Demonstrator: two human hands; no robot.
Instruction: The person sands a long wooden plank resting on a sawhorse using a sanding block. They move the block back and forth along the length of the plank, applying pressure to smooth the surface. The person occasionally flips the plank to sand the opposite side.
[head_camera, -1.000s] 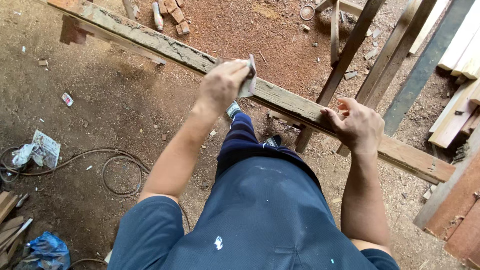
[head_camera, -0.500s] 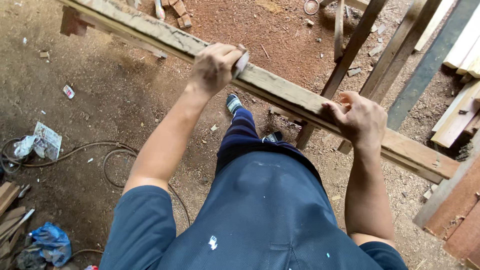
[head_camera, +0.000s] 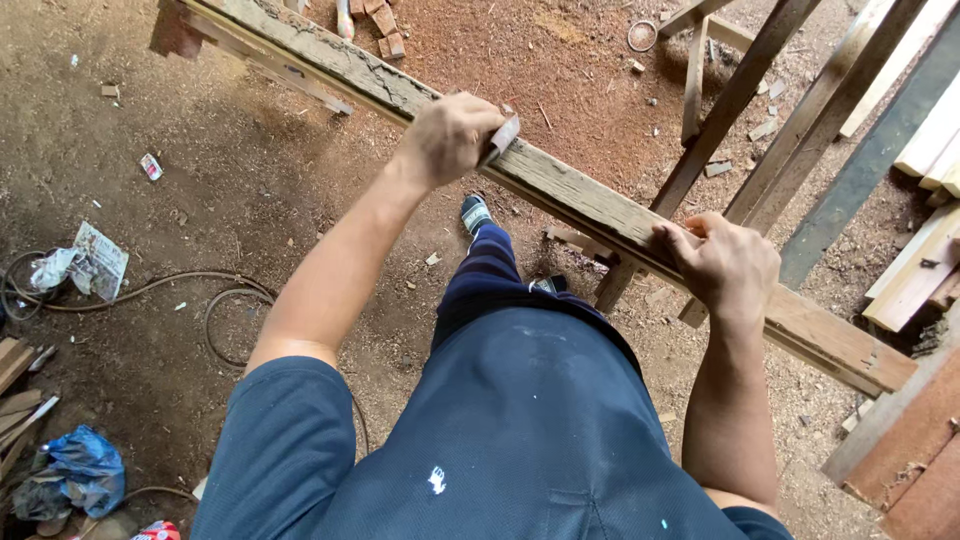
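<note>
1. A long weathered wooden plank is seen running diagonally from upper left to lower right, raised off the ground at approx. waist level in front of the person.
2. A small flat grey piece, prob. sandpaper, is pressed against the plank's near edge; exact material cannot be told.
3. The left hand is closed around the sandpaper piece, knuckles up, resting on top of the plank approx. mid-length.
4. The right hand is laid over the plank further to the lower right, fingers curled over the far edge, gripping the wood.
5. Leaning timber posts are noted just behind the plank, to the upper right; one crosses under it near the right hand.
6. Stacked boards are found at the far right edge.
7. A dirt and sawdust floor is seen below, w/ small wood offcuts scattered.
8. A looped cable lies on the floor at left, beside a crumpled paper sheet.
9. A blue plastic bag is noted at lower left, well apart from the plank.
</note>
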